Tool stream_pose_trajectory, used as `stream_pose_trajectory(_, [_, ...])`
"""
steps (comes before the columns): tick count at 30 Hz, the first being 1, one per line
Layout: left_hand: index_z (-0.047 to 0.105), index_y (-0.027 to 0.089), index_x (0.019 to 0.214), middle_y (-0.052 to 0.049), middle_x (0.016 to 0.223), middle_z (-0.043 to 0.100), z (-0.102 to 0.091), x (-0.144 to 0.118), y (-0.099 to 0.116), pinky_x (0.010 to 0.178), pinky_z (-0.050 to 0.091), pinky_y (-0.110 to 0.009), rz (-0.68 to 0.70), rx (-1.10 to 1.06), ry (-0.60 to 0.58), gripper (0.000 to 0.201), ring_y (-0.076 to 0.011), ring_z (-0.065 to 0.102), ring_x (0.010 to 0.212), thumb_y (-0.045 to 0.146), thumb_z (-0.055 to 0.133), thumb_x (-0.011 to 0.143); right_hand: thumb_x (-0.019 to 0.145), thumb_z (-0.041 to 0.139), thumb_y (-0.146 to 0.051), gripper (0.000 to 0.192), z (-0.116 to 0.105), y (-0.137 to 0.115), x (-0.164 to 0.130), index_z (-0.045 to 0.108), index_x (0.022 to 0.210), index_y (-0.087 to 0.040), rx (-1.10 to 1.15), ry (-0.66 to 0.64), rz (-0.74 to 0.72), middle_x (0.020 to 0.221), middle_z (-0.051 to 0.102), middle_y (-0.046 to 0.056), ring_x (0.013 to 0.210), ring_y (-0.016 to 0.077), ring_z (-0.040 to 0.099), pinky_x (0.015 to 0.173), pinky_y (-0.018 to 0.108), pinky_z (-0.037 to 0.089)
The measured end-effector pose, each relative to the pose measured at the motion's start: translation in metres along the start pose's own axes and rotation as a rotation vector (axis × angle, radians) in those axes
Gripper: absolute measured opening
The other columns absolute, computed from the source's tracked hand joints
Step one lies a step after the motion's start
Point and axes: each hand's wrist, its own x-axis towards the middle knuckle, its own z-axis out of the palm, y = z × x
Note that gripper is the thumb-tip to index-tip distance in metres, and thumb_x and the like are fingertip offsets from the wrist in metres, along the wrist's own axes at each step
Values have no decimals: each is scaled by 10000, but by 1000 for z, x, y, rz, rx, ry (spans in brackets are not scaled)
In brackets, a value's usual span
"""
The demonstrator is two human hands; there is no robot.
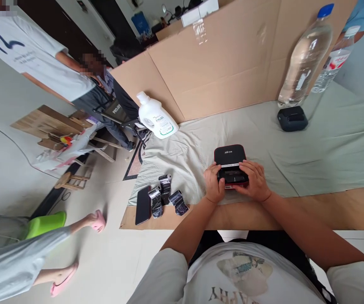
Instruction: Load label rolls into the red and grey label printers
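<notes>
Both hands on the small black printer (230,162), which sits on the pale green cloth (327,143) near the front edge of the counter (343,209). Left hand (214,183) grips the printer's near-left corner, fingers curled over its top; right hand (254,180) clasps the near-right side, fingers over the front lip. Lid looks raised at the back, w/ a white strip showing across the middle, prob. label paper, too small to be sure.

Left of the printer: three dark rolls (166,195) close together, and just past them a black phone (143,204) lying flat. Further back-left, white detergent bottle (156,117) against the cardboard wall (226,63). Back-right of the printer: second dark printer (292,118), w/ a big clear water bottle (305,55) just behind it.
</notes>
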Motion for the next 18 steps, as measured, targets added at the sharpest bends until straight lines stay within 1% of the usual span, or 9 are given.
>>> stream_pose_trajectory(2, [490,169,1302,-178,1216,602,5,-1,0,1062,396,-491,-12,-10,46,507,-284,532,1285,491,222,1016,814,681,-601,693,0,0,2,473,1345,-207,-34,9,-4,1173,674,145,1142,327,634,955,499,474])
stream_pose_trajectory(6, [491,166,1286,-166,1178,624,7,-1,-1,1048,395,-487,36,-22,101,431,-279,549,1259,425,279,1014,792,691,-630,738,2,-1,4,494,1330,-166,-67,66,-30,1075,698,147,1050,313,666,911,459,480])
stream_pose_trajectory(8, [492,163,1276,-159,1165,634,7,0,-2,1029,398,-482,62,-8,108,402,-276,560,1243,397,303,1009,787,687,-641,722,3,0,3,509,1304,-170,-79,64,-24,1050,707,135,1040,307,670,914,446,471])
stream_pose_trajectory(13, [519,153,1226,-146,1116,650,7,1,-4,981,406,-464,77,29,119,387,-269,589,1192,394,314,1001,777,691,-640,655,6,3,-2,549,1233,-192,-85,-14,35,1044,724,118,1041,301,677,938,434,447])
stream_pose_trajectory(18, [532,166,1201,-149,1122,648,9,-1,-5,1008,399,-484,37,-5,101,396,-283,584,1199,425,312,996,793,709,-587,619,6,3,-4,530,1251,-211,-40,23,14,1080,721,119,1065,307,672,946,450,455])
